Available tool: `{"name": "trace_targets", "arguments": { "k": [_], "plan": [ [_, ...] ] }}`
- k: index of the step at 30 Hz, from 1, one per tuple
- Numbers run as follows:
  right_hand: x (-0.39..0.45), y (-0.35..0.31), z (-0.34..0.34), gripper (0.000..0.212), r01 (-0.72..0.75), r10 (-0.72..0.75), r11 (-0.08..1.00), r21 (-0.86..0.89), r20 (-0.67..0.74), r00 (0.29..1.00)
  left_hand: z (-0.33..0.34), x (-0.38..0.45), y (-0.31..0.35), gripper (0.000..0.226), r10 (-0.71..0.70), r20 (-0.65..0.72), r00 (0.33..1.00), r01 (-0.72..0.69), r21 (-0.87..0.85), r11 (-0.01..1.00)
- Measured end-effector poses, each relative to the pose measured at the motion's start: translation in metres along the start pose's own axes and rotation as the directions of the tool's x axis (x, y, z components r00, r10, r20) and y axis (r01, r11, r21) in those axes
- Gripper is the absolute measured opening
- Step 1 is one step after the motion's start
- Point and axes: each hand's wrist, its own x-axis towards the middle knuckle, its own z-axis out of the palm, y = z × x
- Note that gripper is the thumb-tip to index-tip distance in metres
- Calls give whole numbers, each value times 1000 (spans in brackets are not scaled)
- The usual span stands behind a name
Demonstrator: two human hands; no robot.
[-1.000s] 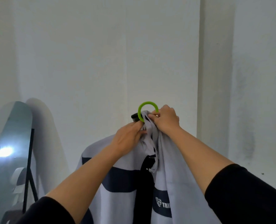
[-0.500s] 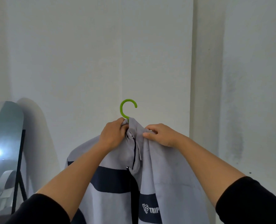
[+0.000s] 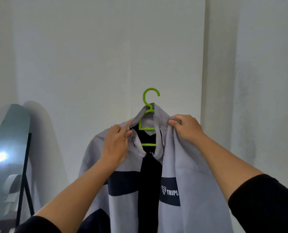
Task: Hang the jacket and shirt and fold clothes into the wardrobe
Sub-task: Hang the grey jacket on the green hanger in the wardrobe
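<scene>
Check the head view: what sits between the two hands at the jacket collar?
In the head view, the green hanger sits between the left hand and right hand, inside the open collar of the grey jacket, whose dark inside shows below it.

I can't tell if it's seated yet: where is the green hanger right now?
Centre of the head view: the green hanger sits inside the grey jacket collar, hook free above, between the left hand and right hand, against the white wall.
</scene>
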Motion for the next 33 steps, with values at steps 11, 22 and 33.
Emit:
{"name": "trace_targets", "arguments": {
  "k": [11,22,33],
  "plan": [
    [0,8,-11,22,131,-136,979,155,26,990,-18,28,-11,60,-18,235,972,-1,79,997],
    [-48,46,-60,73,268,-256,932,-245,79,963,14,60,29,52,293,94,951,-275,-163,947],
    [-116,103,-161,60,-31,-101,869,-493,-239,966,85,61,135,70,592,98,800,-523,-369,768]
  ]
}}
